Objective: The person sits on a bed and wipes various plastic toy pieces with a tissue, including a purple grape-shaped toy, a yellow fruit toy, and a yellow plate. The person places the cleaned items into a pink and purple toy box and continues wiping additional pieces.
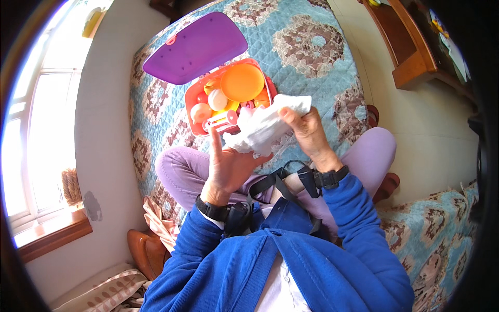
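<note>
A crumpled white cloth (269, 124) is pinched at its upper right end by my right hand (308, 128), with the thumb on top. My left hand (232, 169) is beneath the cloth's lower left end, thumb raised and apart from the fingers; it may touch the cloth, but its grip does not close on it. Just beyond the hands stands a red-orange plastic box (188, 97). Inside are an orange toy plate (242, 82), a white ball-like piece (217, 100), a pink round piece (201, 113) and a pink-and-white toy part (220, 121). The cloth hides the box's near right corner.
A purple plastic lid (199, 48) lies upturned behind the box on a quilted floral bedspread (308, 45). My crossed legs flank the hands. A wooden cabinet (415, 70) stands across the floor at right; a window (46, 109) is at left. Dark straps (269, 183) hang between my wrists.
</note>
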`<move>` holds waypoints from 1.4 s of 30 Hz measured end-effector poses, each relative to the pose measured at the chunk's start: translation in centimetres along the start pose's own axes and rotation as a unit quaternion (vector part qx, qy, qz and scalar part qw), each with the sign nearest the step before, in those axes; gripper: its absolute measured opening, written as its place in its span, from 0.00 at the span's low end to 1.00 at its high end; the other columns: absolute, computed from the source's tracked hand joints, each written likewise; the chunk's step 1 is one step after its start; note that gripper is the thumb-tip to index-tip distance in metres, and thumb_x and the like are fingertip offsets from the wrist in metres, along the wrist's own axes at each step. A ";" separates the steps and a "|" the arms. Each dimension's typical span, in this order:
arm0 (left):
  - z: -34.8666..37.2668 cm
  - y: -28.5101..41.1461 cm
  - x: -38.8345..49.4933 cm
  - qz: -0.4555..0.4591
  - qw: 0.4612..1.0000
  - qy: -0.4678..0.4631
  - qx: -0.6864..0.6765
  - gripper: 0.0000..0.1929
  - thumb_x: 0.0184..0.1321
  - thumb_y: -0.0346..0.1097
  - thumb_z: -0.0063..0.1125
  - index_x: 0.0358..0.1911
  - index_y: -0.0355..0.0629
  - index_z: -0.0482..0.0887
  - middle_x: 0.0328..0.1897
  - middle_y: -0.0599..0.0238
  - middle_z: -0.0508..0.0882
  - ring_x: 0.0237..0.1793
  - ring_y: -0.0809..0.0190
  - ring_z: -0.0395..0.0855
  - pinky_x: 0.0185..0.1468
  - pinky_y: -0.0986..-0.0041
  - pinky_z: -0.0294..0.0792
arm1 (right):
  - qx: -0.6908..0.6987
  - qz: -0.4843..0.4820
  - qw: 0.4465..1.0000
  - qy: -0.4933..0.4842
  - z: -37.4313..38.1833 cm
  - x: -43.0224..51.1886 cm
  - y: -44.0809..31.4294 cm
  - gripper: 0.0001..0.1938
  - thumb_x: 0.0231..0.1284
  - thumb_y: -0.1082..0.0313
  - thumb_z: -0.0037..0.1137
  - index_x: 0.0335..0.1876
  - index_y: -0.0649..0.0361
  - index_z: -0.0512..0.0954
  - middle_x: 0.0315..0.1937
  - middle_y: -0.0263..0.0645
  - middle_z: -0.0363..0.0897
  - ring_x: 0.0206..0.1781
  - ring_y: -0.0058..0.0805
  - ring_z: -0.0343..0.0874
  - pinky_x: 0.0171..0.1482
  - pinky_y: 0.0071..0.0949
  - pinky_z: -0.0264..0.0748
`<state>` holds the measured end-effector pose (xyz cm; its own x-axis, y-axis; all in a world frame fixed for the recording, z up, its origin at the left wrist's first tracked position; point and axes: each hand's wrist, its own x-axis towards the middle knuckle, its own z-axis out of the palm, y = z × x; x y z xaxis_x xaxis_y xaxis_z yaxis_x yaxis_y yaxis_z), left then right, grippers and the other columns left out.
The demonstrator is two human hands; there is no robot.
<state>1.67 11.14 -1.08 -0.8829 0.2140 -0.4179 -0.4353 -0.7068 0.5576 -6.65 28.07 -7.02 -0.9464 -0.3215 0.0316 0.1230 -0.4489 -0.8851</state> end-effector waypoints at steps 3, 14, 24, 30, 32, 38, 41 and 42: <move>-0.2 -0.3 0.0 -0.003 1.000 -0.024 -0.015 0.49 0.57 0.76 0.37 0.73 0.47 0.50 0.76 0.57 0.56 0.74 0.47 0.54 0.70 0.41 0.46 | 0.016 0.008 1.000 0.001 0.1 0.0 0.1 0.19 0.61 0.55 0.63 0.45 0.65 0.80 0.36 0.30 0.81 0.39 0.15 0.75 0.43 0.19 0.73; -0.7 -0.4 0.4 0.029 0.998 0.013 0.054 0.35 0.65 0.47 0.53 0.71 0.43 0.54 0.72 0.59 0.64 0.71 0.54 0.60 0.70 0.52 0.54 | 0.064 -0.010 0.995 0.074 -1.0 0.5 0.2 0.19 0.60 0.54 0.63 0.44 0.64 0.80 0.37 0.30 0.81 0.37 0.14 0.75 0.39 0.18 0.73; -1.1 -0.4 0.1 0.031 0.998 -0.005 0.056 0.26 0.67 0.40 0.52 0.65 0.36 0.66 0.67 0.61 0.70 0.68 0.58 0.64 0.71 0.58 0.53 | 0.044 -0.008 0.997 0.060 -0.4 0.1 -0.7 0.17 0.61 0.56 0.62 0.44 0.64 0.80 0.36 0.29 0.81 0.38 0.14 0.74 0.41 0.18 0.73; -1.1 -0.2 -0.3 0.043 0.991 -0.005 0.128 0.26 0.67 0.40 0.50 0.65 0.35 0.65 0.67 0.59 0.70 0.68 0.57 0.64 0.71 0.58 0.53 | 0.027 -0.011 0.999 0.023 -0.2 0.1 -0.8 0.17 0.61 0.56 0.62 0.43 0.64 0.80 0.35 0.29 0.81 0.37 0.14 0.75 0.39 0.19 0.74; -1.0 -0.2 -0.3 0.056 0.993 -0.007 0.100 0.23 0.68 0.38 0.49 0.63 0.34 0.68 0.67 0.61 0.71 0.67 0.59 0.65 0.71 0.60 0.53 | 0.050 -0.014 0.995 0.080 -0.3 0.1 -0.7 0.17 0.60 0.56 0.62 0.44 0.64 0.80 0.37 0.30 0.81 0.38 0.14 0.75 0.39 0.19 0.74; -0.9 -0.1 -0.3 0.039 0.992 -0.010 0.116 0.23 0.69 0.39 0.49 0.63 0.34 0.68 0.66 0.61 0.72 0.67 0.59 0.66 0.71 0.60 0.53 | 0.005 -0.016 1.000 0.022 -0.6 0.0 -0.8 0.18 0.60 0.55 0.62 0.44 0.64 0.80 0.38 0.31 0.81 0.39 0.14 0.76 0.40 0.19 0.74; -0.7 -0.1 -0.3 0.050 0.993 -0.024 0.104 0.23 0.68 0.39 0.49 0.63 0.35 0.68 0.66 0.62 0.72 0.67 0.59 0.66 0.71 0.60 0.54 | 0.013 0.010 1.000 0.015 -0.6 0.0 -0.7 0.22 0.60 0.52 0.61 0.49 0.64 0.79 0.38 0.31 0.82 0.40 0.16 0.77 0.47 0.21 0.73; -0.6 -0.2 -0.2 0.054 0.992 -0.012 0.114 0.24 0.68 0.40 0.49 0.63 0.34 0.68 0.66 0.62 0.72 0.67 0.59 0.66 0.71 0.60 0.53 | 0.020 0.012 0.999 0.023 -0.6 0.1 -0.6 0.21 0.60 0.52 0.61 0.49 0.64 0.79 0.38 0.31 0.82 0.40 0.17 0.77 0.47 0.21 0.73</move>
<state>2.03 10.79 -1.52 -0.9296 0.1632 -0.3304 -0.3632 -0.5569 0.7470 -6.99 28.86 -6.76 -0.9557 -0.2942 -0.0128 0.1575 -0.4739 -0.8664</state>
